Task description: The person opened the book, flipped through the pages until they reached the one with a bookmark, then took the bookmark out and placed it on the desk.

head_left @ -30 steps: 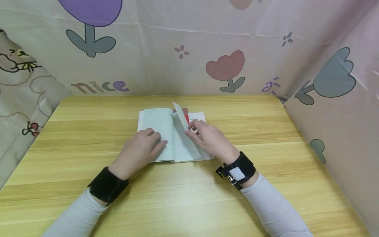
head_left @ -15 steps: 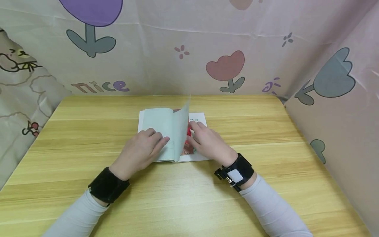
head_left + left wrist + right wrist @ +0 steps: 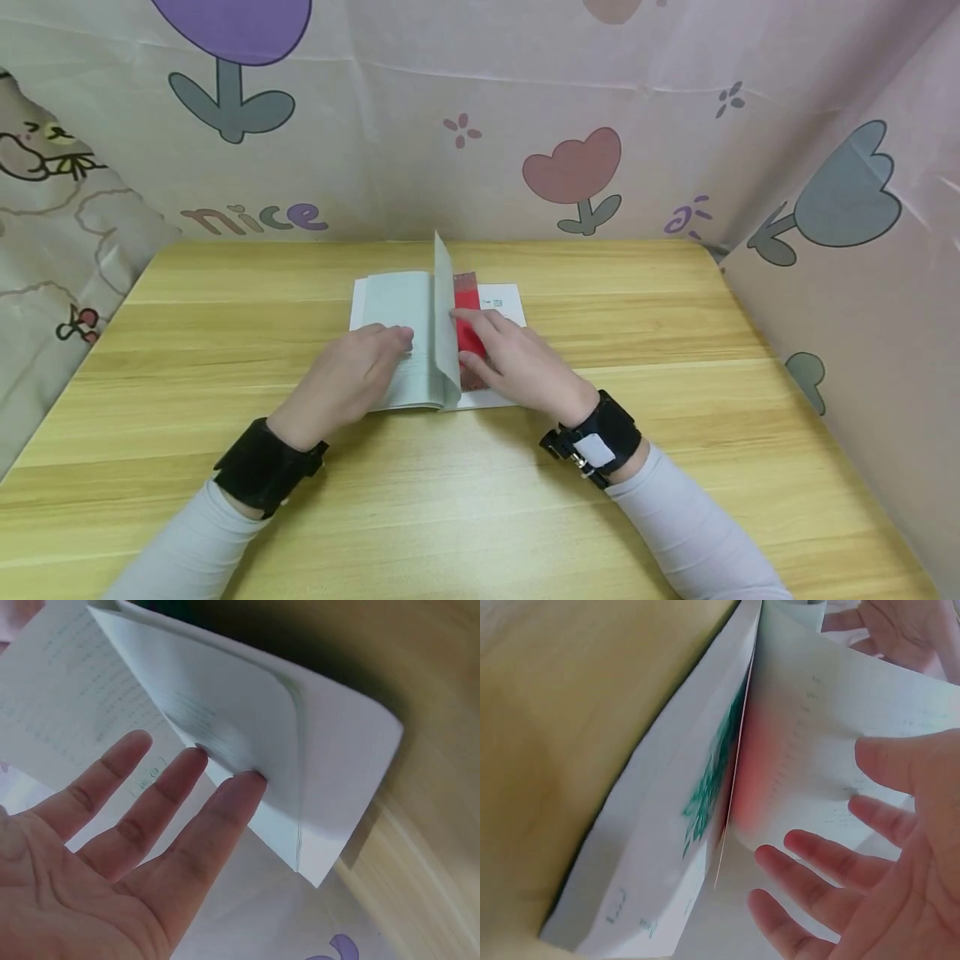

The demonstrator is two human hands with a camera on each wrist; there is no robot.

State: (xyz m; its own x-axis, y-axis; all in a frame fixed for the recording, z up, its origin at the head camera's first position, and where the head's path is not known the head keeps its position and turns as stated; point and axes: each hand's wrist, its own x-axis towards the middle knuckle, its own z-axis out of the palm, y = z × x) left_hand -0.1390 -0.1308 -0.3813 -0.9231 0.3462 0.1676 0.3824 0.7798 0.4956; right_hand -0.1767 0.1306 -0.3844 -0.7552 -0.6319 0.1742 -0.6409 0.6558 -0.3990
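An open book (image 3: 393, 296) lies on the table, its left pages pale green. Near its spine one loose leaf (image 3: 445, 333) stands almost upright. To the right of that leaf shows a red bookmark-like strip (image 3: 467, 293) over the white right side with a small printed code. My left hand (image 3: 348, 375) rests on the left pages; in the left wrist view its fingertips (image 3: 247, 780) touch the paper. My right hand (image 3: 525, 362) touches the standing leaf's right face with extended fingers. In the right wrist view the thumb (image 3: 885, 761) presses against printed text, the other fingers spread.
The wooden table (image 3: 480, 500) extends around the book. Behind it hangs a patterned cloth (image 3: 420, 75) with flowers, and more cloth (image 3: 885, 350) borders the right side. Black bands (image 3: 266, 467) wrap both wrists.
The leaf by my right hand has swung left towards the spine, uncovering more of the red strip. My right hand has moved slightly left. My left thumb has shifted up and left.
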